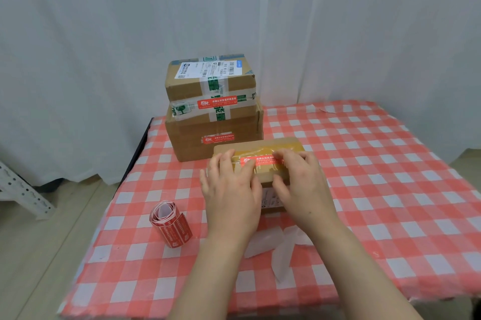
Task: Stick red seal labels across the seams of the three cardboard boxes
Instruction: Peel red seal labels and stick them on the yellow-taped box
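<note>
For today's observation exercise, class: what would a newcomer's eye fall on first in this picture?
First, the left hand and right hand pressing a red rectangular seal label onto the small flat brown cardboard box at the table's centre. Next, the two stacked brown cardboard boxes behind it, each already bearing a red label, on the red-and-white checked tablecloth. A roll of red labels sits to the left of the hands.

Left hand (231, 189) and right hand (299, 184) hide parts of the red label (263, 161) and much of the small box (283, 146).
</note>
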